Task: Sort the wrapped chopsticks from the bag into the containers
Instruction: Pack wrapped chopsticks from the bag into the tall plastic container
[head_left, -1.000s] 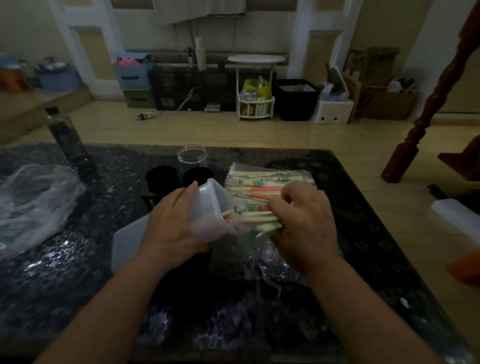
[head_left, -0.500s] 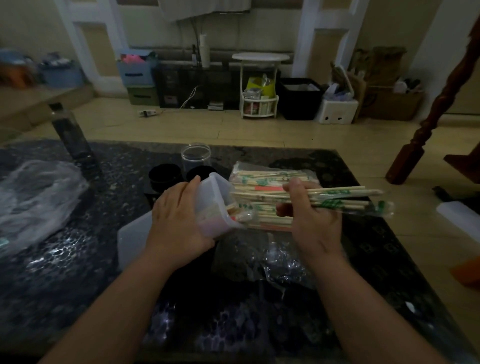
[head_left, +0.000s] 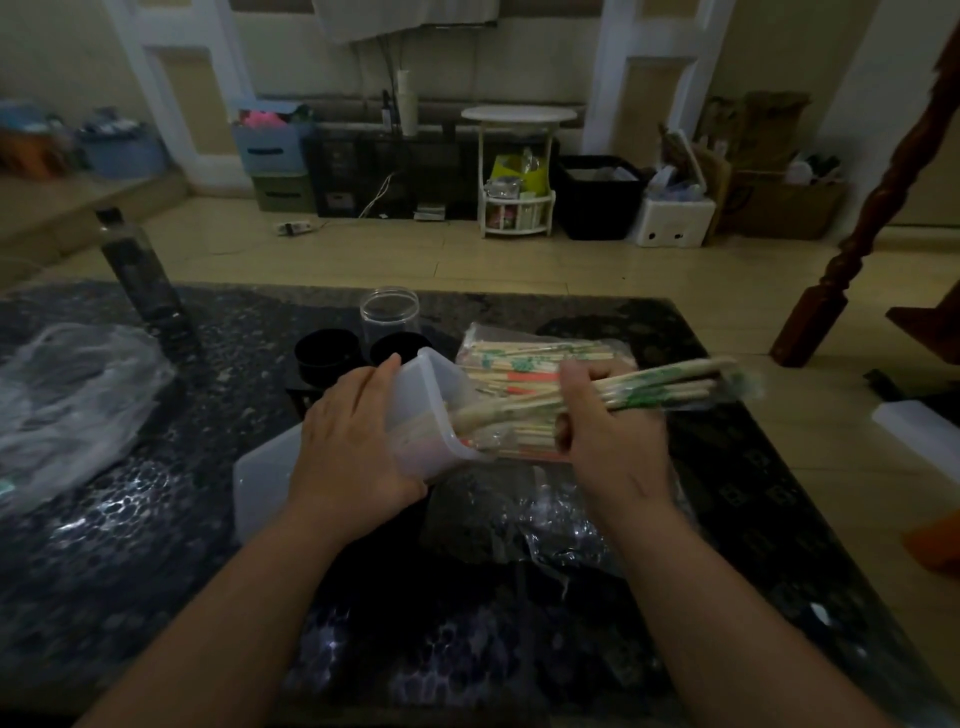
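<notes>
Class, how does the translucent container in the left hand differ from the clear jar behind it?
The container is boxy and milky, the jar round and clear. The container is tilted in the left hand, the jar stands upright. Chopsticks poke into the container; the jar looks empty. Both are lidless.

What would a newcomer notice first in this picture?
At the centre, the right hand grips a bundle of wrapped chopsticks, its end pointing into a tilted container that the left hand holds. Behind them lies a clear bag with more chopsticks.
</notes>
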